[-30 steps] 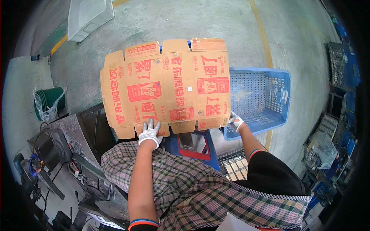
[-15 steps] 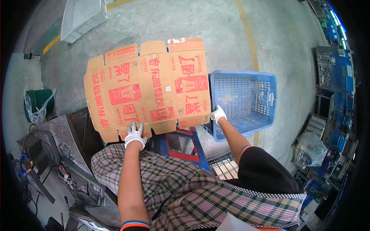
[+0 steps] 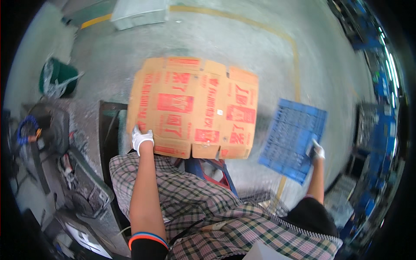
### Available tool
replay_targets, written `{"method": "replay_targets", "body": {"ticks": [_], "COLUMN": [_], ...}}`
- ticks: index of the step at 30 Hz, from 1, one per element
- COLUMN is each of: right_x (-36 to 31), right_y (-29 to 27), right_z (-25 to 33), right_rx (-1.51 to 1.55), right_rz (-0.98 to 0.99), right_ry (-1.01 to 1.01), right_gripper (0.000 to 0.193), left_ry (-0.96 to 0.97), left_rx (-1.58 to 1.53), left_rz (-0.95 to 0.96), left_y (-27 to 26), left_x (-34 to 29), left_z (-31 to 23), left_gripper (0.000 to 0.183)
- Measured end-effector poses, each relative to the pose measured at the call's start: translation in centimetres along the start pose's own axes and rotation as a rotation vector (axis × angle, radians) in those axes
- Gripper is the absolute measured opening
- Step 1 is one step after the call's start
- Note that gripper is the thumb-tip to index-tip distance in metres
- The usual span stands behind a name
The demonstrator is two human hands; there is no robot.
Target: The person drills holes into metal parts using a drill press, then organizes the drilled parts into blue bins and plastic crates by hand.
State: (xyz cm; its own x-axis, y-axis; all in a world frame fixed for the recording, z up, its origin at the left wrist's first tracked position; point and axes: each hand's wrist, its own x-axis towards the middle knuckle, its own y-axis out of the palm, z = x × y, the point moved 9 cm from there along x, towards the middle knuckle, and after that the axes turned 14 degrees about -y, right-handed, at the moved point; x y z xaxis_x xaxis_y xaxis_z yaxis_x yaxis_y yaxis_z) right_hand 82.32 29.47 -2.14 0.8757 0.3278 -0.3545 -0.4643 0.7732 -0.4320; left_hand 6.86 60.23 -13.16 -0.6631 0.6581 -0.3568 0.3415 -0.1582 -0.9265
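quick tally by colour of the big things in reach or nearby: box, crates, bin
Brown: 1, flattened cardboard box, gripped by the left hand
Blue: 1, plastic crate, gripped by the right hand
Grey: 1, crate
Green: 1, bin
Total: 4

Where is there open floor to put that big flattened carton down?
Bare concrete lies beyond the flattened cardboard carton, up to the yellow floor line and grey tray, and between carton and blue crate. The left is crowded: green bin, dark machinery. Left hand holds the carton, right hand the crate.
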Motion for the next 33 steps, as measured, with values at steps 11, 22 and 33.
{"method": "replay_targets", "body": {"ticks": [11, 22, 33], "right_x": [-16.0, -40.5, -42.3], "right_y": [4.4, 32.9, 58.7], "right_z": [29.4, 30.6, 14.1], "right_rx": [-0.213, -0.027, -0.108], "right_rz": [0.262, 0.75, 0.803], "right_ry": [-0.522, -0.467, -0.575], "right_gripper": [0.032, 0.028, 0.051], "left_ry": [-0.417, -0.185, -0.087], "left_rx": [-0.492, 0.466, -0.183], "left_rz": [0.576, 0.745, 0.674], "left_y": [16.2, 10.8, 11.7], "left_x": [15.0, 5.4, 9.5], "left_z": [12.0, 7.3, 10.5], "left_gripper": [0.092, 0.076, 0.047]}}
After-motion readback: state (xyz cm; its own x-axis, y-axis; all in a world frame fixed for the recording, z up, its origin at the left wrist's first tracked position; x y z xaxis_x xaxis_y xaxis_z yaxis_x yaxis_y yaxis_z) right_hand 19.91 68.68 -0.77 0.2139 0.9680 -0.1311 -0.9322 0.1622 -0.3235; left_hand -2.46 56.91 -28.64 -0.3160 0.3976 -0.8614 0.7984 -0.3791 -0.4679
